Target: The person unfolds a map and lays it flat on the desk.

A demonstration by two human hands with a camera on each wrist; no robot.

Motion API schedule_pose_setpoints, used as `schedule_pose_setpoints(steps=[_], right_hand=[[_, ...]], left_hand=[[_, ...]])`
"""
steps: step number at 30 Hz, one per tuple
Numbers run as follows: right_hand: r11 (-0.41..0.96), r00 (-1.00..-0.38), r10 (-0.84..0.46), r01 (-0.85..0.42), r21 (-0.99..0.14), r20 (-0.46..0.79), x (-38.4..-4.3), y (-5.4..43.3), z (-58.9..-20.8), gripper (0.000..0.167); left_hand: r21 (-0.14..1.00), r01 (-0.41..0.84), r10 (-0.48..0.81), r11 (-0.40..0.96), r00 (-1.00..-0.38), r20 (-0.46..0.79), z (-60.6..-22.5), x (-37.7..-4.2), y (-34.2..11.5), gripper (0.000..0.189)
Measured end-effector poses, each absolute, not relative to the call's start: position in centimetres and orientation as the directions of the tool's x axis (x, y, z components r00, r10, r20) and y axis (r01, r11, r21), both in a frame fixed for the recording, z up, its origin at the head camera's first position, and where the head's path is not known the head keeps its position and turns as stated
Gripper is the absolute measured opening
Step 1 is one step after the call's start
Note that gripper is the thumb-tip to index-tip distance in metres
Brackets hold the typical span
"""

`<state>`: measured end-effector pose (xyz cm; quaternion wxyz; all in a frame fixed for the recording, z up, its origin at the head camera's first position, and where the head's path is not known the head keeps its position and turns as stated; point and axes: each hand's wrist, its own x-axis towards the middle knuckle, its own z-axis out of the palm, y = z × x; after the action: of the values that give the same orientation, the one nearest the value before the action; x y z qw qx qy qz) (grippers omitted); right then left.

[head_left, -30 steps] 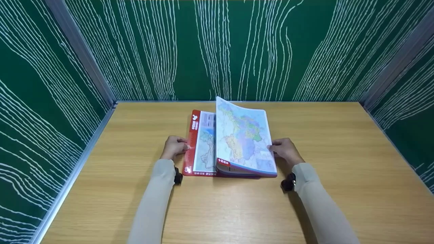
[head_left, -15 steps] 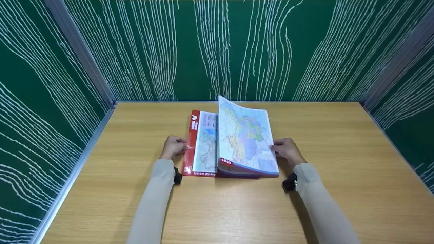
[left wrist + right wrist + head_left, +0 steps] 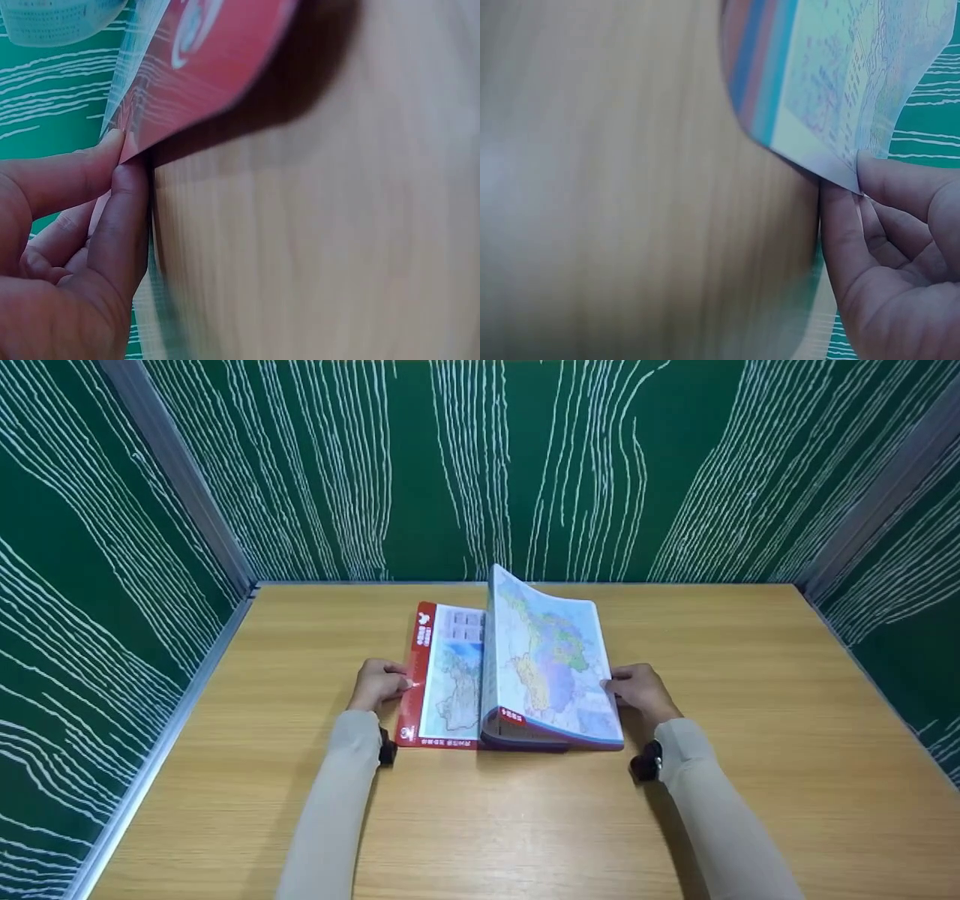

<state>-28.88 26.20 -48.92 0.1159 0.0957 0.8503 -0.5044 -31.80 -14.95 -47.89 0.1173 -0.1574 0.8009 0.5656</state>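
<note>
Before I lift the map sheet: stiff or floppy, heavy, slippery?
Likely springy, not limp: the map sheet stands in a raised curve. Probably light: its edge looks thin where the right hand pinches it. Possibly slippery: its red border shows reflections.

Nearside tabletop free, raised sheets behind

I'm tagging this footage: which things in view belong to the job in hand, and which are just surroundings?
In the job:
left hand, pinching the red-edged map
right hand, pinching the curled map

Just surroundings:
wooden table
green wall
left wrist device
right wrist device
</note>
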Motion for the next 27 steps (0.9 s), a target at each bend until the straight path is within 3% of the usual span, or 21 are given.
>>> schedule_pose_setpoints(steps=[27], right_hand=[[0.514, -0.963, 0.042, 0.250, -0.821, -0.267, -28.7, 27.8, -48.8, 0.045]], left_hand=[[0.868, -0.379, -0.121, 0.320, -0.925, -0.360, -47.7, -31.7, -14.9, 0.034]])
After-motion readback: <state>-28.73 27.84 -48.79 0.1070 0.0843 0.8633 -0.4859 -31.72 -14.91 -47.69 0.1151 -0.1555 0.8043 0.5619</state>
